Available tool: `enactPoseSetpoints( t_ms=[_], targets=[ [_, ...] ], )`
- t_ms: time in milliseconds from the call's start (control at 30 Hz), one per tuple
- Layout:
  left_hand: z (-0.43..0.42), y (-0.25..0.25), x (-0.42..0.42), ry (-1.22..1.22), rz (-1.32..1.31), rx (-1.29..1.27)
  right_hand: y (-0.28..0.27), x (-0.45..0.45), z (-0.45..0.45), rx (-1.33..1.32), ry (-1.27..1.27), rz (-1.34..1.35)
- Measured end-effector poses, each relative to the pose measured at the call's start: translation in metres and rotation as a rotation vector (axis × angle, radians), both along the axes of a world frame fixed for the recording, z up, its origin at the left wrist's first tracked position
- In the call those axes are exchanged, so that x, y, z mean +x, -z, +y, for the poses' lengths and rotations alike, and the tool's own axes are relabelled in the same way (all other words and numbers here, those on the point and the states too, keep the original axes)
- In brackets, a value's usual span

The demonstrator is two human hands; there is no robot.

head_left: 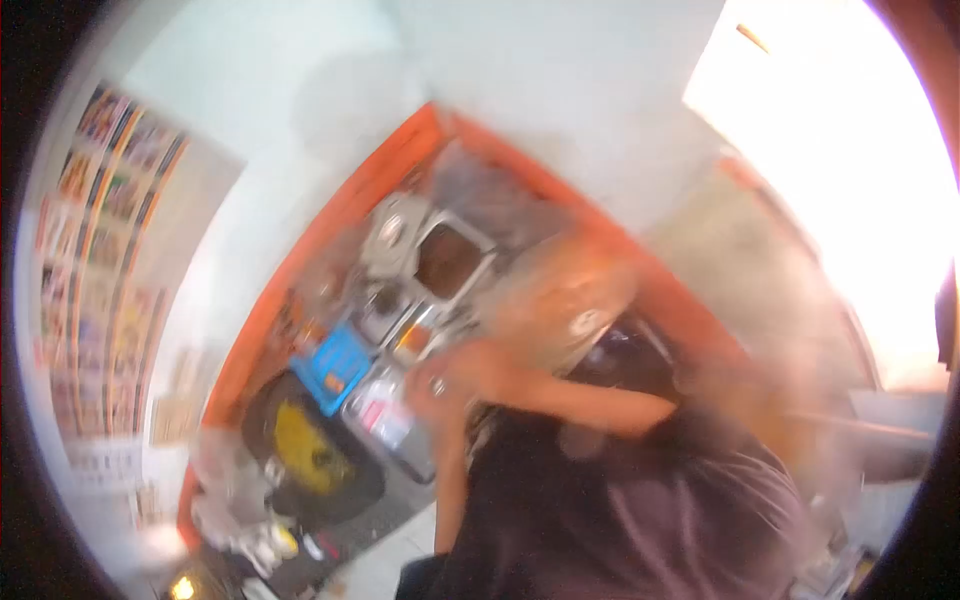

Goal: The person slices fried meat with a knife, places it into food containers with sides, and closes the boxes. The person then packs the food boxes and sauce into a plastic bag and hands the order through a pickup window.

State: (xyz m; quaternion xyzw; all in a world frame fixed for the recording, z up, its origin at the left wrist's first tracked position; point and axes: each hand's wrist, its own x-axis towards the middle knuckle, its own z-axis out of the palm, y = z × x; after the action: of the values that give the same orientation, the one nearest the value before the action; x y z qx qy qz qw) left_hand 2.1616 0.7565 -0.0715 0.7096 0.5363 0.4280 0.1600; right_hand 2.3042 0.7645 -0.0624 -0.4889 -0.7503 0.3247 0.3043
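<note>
My left hand [428, 392] and my right hand [475, 368] come together over the middle of the work counter, smeared by motion. A small shiny spot shows between them; I cannot make out what it is or whether either hand holds anything. Just left of my left hand lies a clear-and-white container with a red mark [383, 415]. Beside that is a blue plastic container [340, 365]. Above the hands are a small tray with orange contents [415, 340] and a square metal container with a brown inside [450, 262]. A large orange-brown blurred bundle [570, 290] sits beyond my right hand.
A black round pan or griddle [360, 482] with yellow food stands at left. Orange edging [330, 215] borders the counter against pale walls. Pale plastic bags and small items [250, 540] lie lower left. A picture poster [105, 240] hangs at far left.
</note>
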Motion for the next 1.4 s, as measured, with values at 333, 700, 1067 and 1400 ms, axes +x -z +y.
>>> enactPoseSetpoints(
  t_ms=[333,700,1067,1400],
  targets=[
    [0.043,-0.037,0.035,0.097,-0.075,0.016,-0.034,0.032,0.047,0.085,0.122,0.229],
    [0.078,-0.017,0.041,0.098,0.155,0.008,-0.001,0.041,0.077,0.017,0.118,0.071],
    [0.072,-0.004,0.033,-0.265,0.187,0.036,-0.004,0.033,0.064,0.055,0.082,-0.11],
    [0.07,-0.029,0.025,0.015,0.191,-0.259,-0.017,0.051,0.066,-0.04,0.095,0.023]
  ],
)
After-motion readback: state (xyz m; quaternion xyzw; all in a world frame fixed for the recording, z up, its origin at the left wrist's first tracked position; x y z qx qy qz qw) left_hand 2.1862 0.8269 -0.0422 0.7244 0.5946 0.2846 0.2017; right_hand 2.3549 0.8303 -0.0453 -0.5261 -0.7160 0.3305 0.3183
